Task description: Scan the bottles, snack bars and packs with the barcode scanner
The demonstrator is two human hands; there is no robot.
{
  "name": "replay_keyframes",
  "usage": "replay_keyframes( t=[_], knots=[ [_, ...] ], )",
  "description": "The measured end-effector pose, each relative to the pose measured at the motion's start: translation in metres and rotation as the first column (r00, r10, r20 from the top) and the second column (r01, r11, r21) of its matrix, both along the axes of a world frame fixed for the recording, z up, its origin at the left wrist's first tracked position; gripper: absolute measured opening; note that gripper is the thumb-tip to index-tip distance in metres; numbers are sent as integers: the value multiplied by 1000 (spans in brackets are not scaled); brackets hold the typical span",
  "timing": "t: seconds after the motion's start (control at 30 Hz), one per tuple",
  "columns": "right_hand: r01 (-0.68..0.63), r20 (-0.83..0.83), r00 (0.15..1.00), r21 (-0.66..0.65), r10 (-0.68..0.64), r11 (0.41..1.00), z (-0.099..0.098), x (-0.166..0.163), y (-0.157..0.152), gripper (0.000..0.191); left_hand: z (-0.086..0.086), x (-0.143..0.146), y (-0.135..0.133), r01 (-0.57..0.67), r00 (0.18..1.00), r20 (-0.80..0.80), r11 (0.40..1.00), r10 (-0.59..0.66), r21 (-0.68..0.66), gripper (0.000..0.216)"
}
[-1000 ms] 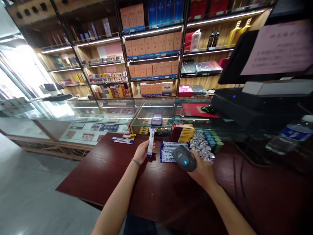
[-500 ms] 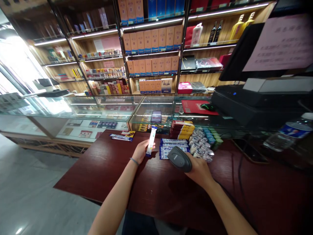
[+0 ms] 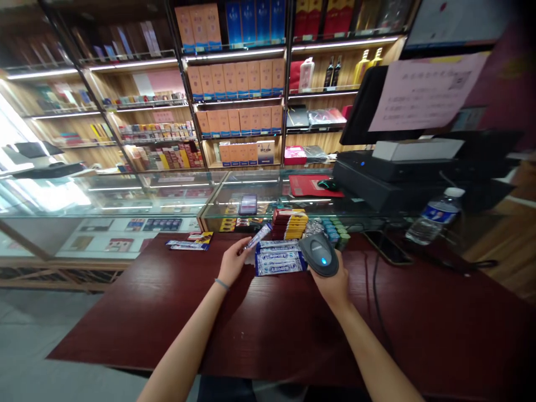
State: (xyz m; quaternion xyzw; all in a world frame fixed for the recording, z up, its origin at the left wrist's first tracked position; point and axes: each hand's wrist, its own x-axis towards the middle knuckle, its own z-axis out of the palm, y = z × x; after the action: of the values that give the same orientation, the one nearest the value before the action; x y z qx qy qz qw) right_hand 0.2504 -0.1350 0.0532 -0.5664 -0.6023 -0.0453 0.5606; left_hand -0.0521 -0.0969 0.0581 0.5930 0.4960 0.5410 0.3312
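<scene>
- Slim packet [image 3: 256, 237]: a narrow blue-and-white stick held tilted above the dark red table [image 3: 138, 312]. Its upper end leans toward the glass counter [image 3: 176, 192], and it hangs just left of the far corner of a stack of blue-and-white packets [image 3: 280, 259].
- The left hand [image 3: 231, 262] pinches the packet's lower end between thumb and fingertips, with the other fingers curled in.
- The right hand [image 3: 334, 281] is wrapped tight around the grip of a barcode scanner [image 3: 320, 253]. The scanner's blue light is lit, and its head sits just beside the stack's right edge.
- Behind the stack, red-and-yellow boxes [image 3: 288, 223], silver tins [image 3: 315, 228] and green and blue caps [image 3: 337, 233] crowd the table's far edge against the counter's base.
- A few loose packets [image 3: 187, 243] lie near the table's far left corner, well apart from the left hand.
- To the right, a black cable [image 3: 376, 296] runs across the wood beside the right forearm. A dark phone [image 3: 386, 248] and a water bottle [image 3: 435, 216] lie beyond it.
- Bare wood lies between the two forearms.
- A wider bare stretch runs from the left arm out to the table's slanting left edge.
- The near edge of the table passes under both forearms.
</scene>
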Motion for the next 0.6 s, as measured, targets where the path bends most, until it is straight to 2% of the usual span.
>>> replay_keyframes(
  t=[0.07,0.13,0.27,0.4,0.6],
  knots=[
    [12,-43,999,6,-12,1000,-1,3,1,50,3,9,3,30,975,-221,997,-13,74,28],
    [21,-67,998,28,-19,999,-2,5,3,52,5,19,6,111,917,-396,985,-49,134,27],
    [35,-92,995,21,-33,999,-3,7,4,51,4,41,18,222,793,-604,959,-72,176,27],
    [45,-84,996,32,-42,998,-3,8,3,50,-2,62,31,250,727,-683,954,-72,166,26],
    [9,-84,996,27,-7,1000,3,7,0,48,-9,71,37,268,739,-666,951,-99,156,23]
  ],
)
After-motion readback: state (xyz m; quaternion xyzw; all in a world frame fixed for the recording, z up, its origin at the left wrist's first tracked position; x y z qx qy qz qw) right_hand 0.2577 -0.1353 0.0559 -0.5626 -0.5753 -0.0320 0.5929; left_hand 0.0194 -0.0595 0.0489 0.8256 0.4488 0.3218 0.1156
